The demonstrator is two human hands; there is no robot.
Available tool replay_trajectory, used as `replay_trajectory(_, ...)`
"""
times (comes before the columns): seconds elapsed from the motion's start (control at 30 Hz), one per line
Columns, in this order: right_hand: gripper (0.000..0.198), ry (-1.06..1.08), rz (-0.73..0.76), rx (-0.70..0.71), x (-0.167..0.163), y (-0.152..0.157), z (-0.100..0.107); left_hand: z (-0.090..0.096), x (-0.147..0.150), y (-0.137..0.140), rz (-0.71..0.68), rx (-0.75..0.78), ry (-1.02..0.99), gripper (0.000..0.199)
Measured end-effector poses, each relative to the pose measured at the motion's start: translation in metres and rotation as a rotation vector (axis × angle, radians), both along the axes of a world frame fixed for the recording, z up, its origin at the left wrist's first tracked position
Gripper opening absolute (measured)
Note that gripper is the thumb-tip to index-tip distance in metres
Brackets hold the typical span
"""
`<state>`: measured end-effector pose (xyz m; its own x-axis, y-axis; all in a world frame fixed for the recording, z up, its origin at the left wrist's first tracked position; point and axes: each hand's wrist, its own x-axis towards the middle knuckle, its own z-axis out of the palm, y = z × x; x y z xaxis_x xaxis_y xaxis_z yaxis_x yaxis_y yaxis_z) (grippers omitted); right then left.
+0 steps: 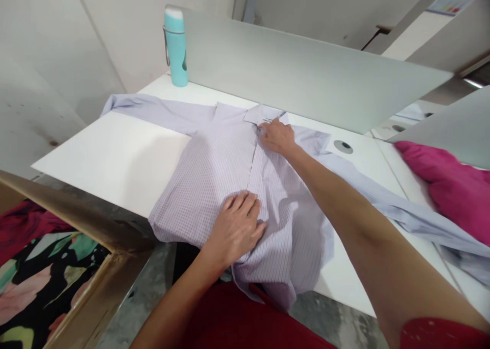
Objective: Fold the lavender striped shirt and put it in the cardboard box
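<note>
shirt (214,155): lilac, fine stripes | bottle (176,50): turquoise | cloth (454,185): magenta, seemingly plain

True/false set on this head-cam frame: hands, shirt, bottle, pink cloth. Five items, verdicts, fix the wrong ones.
1. The right hand is at the collar of the striped shirt. True.
2. The left hand is clear of the striped shirt. False: it rests on the lower front.
3. The sleeves stretch out to either side. True.
4. The turquoise bottle stands upright on the white table. True.
5. The pink cloth is in the cardboard box. False: it lies on the tabletop at the right of the view.
</note>
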<state>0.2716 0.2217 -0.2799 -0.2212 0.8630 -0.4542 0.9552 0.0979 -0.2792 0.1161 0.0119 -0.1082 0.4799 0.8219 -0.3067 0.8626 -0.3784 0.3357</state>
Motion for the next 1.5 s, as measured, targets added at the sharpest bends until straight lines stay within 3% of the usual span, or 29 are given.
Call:
replay_trajectory(0.13, 0.048, -0.034, -0.021, -0.073, -0.003, 0.001, -0.002, 0.001, 0.001, 0.0, -0.006, -0.026, 0.018, 0.042)
replay_trajectory(1.03, 0.055, -0.248, 0.075, -0.122, -0.01, 0.011, 0.001, 0.003, 0.002, -0.001, 0.003, -0.048, 0.022, 0.042)
replay_trajectory(1.3, 0.056, -0.134, 0.109, -0.145, -0.004, 0.011, 0.015, 0.006, 0.002, 0.0, 0.004, -0.068, 0.019, 0.04)
replay_trajectory(1.5, 0.052, -0.175, 0.145, -0.151, -0.005, 0.014, 0.014, 0.005, 0.002, 0.0, 0.006, -0.06, 0.012, 0.039)
